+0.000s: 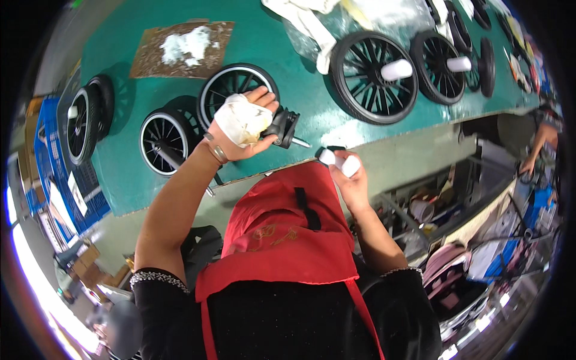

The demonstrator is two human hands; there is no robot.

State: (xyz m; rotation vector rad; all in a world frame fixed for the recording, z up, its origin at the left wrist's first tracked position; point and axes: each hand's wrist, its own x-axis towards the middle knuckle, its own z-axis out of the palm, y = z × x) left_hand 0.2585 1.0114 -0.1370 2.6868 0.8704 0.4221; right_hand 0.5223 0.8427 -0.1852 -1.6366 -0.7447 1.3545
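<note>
Hands busy at green table (270,36): left hand (240,129) grips rag (243,120) and black wheel hub (282,127) above the table's edge; right hand (351,177) pinches white caps (339,162). Hub's loose axle pin could slip floorward.

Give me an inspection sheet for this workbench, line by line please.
Surface: green table, worn at the near edge.
Job's things: black bracket with a metal pin; small white caps.
Clutter: spoked wheels, cardboard with white wadding, plastic bags.
Grips: left hand, with a white cloth, holds the bracket; right hand holds the caps.
Cables: nothing seen.
Surroundings: blue crates; shelves of parts; another person's arm.
</note>
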